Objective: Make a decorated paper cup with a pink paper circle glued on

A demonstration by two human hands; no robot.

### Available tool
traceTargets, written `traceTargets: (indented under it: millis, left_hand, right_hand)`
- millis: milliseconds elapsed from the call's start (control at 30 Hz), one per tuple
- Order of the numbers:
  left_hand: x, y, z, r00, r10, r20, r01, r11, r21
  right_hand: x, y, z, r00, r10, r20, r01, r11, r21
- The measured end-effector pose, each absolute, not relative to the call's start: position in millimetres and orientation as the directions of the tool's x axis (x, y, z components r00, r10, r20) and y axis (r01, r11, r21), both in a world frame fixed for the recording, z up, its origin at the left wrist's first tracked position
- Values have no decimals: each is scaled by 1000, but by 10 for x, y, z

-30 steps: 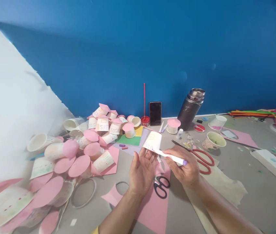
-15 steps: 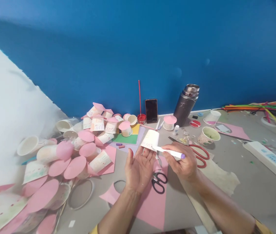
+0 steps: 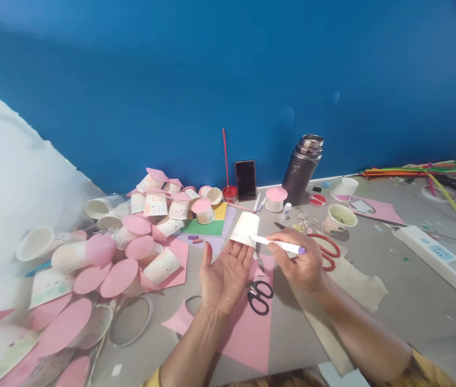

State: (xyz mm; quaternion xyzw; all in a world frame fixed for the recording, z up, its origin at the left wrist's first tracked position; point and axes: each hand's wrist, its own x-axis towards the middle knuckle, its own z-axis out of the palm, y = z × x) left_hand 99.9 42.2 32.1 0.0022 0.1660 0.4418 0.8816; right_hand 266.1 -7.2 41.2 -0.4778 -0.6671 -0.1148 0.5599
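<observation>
My left hand (image 3: 225, 277) is palm up with its thumb out to the side, and its fingers support an upside-down white paper cup (image 3: 245, 227). The fingertips go out of sight at the cup's rim. Small marks run along the cup's lower side. A white marker with a purple end (image 3: 286, 246) is gripped in my right hand (image 3: 302, 260), its tip at the cup's side near the rim. Below the hands, black-handled scissors (image 3: 260, 296) lie on pink paper (image 3: 247, 344). Red-handled scissors (image 3: 326, 247) lie partly behind my right hand.
Many paper cups with pink discs (image 3: 118, 278) are heaped at the left. Along the blue wall stand a phone (image 3: 245, 180) and an uncapped dark flask (image 3: 302, 171). A patterned cup (image 3: 338, 219), a power strip (image 3: 439, 258) and coloured pipe cleaners (image 3: 405, 172) are at the right.
The marker's tip has shifted slightly along the cup's side. The cup is still on my left hand. The whole view has moved a little, so things appear farther left.
</observation>
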Motion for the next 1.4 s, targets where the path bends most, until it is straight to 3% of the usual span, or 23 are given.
traceTargets:
  millis: [167,633,1033,1200,1400]
  left_hand:
    - [1001,427,351,555,772,-311,-783,611,120]
    - [973,455,348,559,756,-340,-773,624,116]
    - [1023,376,338,530,781,-329,-767,608,207]
    - [998,413,318,551,768,-328,-759,624,185]
    - [988,411,325,621,718,-314,-711,685,158]
  right_hand:
    - [2655,-70,430,58,485,872,766,538,-351]
    - [2661,-69,409,127,516,847,751,508,-422]
    - [2638,-67,471,78,482,872,749,549,-371]
    - [2653,-82,361,168,521,837,691,543,-477]
    - [2821,43,275,445,601,664,611,338,-716]
